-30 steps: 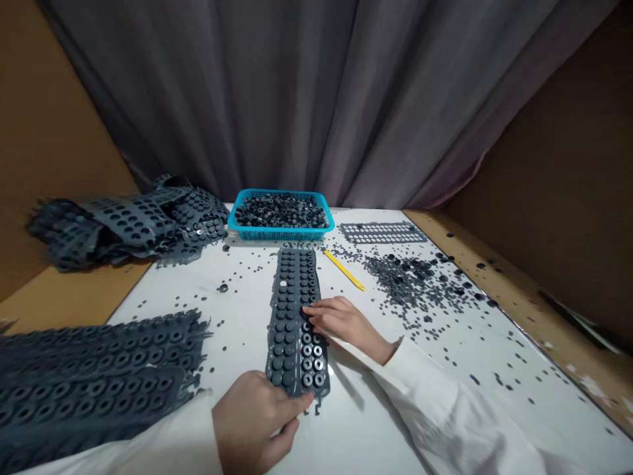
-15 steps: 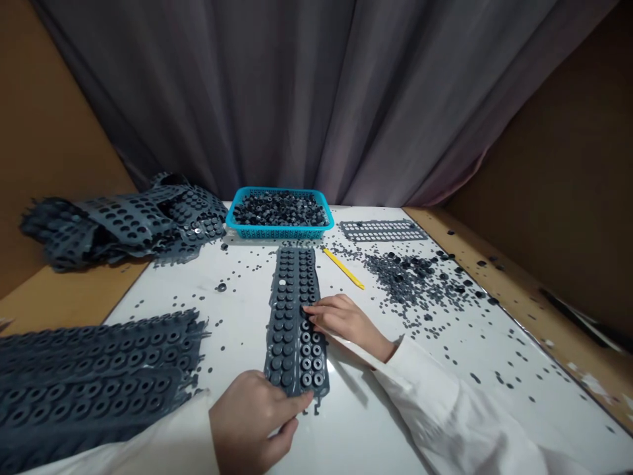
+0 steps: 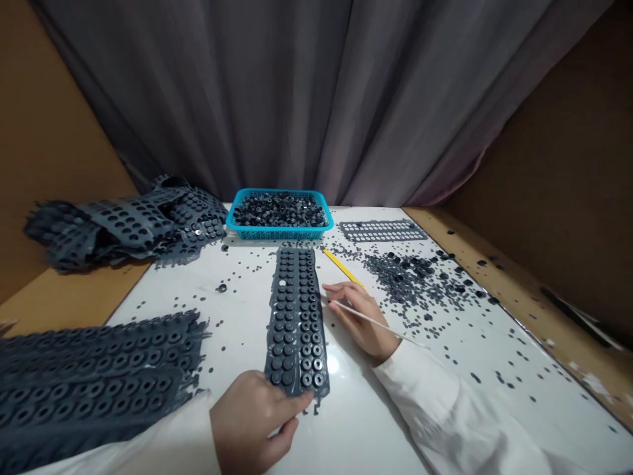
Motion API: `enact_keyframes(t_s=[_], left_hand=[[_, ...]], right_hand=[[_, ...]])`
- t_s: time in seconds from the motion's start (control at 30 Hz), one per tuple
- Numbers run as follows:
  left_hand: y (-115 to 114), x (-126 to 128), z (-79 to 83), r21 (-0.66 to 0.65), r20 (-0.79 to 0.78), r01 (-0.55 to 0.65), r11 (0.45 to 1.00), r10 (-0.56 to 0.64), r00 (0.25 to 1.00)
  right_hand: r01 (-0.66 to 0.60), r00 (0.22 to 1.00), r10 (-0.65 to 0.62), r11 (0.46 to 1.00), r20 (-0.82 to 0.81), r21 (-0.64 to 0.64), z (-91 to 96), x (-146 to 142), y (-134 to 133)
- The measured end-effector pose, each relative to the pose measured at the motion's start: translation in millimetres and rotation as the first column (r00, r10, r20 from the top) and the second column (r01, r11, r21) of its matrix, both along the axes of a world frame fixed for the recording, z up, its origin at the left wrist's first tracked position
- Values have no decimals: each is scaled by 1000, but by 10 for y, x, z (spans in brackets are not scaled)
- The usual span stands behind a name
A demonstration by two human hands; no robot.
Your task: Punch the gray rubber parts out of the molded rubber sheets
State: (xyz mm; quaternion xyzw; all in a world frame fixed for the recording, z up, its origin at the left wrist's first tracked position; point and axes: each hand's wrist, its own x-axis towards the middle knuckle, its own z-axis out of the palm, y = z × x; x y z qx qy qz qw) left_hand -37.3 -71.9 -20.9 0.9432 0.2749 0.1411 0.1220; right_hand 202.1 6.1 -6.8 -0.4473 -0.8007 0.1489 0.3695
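A long dark rubber sheet [image 3: 295,316] with rows of round studs lies lengthwise before me. Several studs in its near right rows show pale ring-like centres; the others look dark and solid. At its near end, the stretched index finger of my left hand [image 3: 260,415] presses on the edge, thumb apart from it and the other fingers curled. My right hand [image 3: 360,320], just right of the sheet and clear of it, pinches a thin white stick [image 3: 368,318]. A small dark bit is at the stick's tip, near the fingertips. A white disc [image 3: 282,283] rests on the sheet.
A blue basket [image 3: 279,233] full of small dark rubber parts stands at the back. Stacked studded sheets [image 3: 89,382] lie left, crumpled perforated sheets [image 3: 119,224] behind them. Right are a yellow stick [image 3: 341,265], a pile of dark discs [image 3: 405,277] and a flat perforated sheet [image 3: 383,230].
My right hand has lifted off the studs and moved right, away from the sheet, with the white stick swung outward. My left hand and the sheet have stayed put.
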Motion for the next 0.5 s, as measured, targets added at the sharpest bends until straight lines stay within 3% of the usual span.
enact_keyframes(t_s=[0.17,0.5], left_hand=[[-25,17,-12,23,16,-44,999,44,999],[-16,36,-4,31,46,-66,997,64,997]], right_hand=[[-218,976,213,966,-51,-137,-41,-110,-22],[-224,974,219,965,-49,-137,-67,-114,2]])
